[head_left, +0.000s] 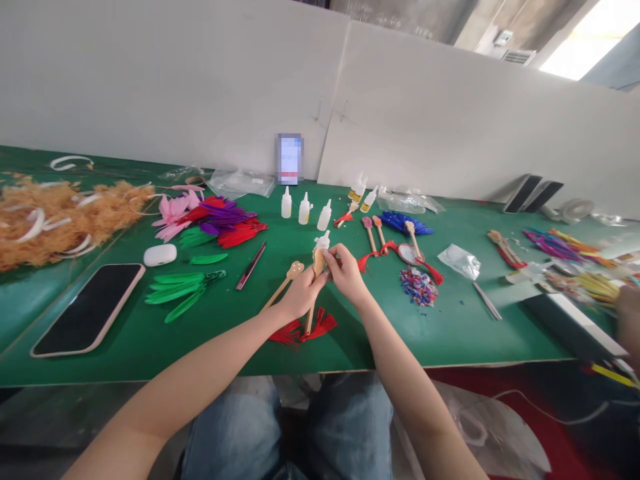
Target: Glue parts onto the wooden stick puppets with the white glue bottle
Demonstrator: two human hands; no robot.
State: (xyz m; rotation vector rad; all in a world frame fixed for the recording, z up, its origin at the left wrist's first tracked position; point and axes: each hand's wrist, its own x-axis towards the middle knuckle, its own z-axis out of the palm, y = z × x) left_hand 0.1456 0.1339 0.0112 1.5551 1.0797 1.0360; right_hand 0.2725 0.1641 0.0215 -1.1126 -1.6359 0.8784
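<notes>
Near the front edge of the green table (475,340), a wooden stick (311,317) is being gripped in the curled left hand (303,293), its red tassel (323,325) showing toward that edge. At the stick's head, the thumb and forefinger of the right hand (347,270) are being pressed together; whether anything small is being pinched between them cannot be told. A 2nd wooden stick (295,269), paw-headed, is lying just left of the hands. Toward the rear edge, 3 dropper bottles (303,210) are standing in a row. Mixed beads (419,287) are being kept in a pile to the right, while green feathers (175,287) are lying toward the left end.
</notes>
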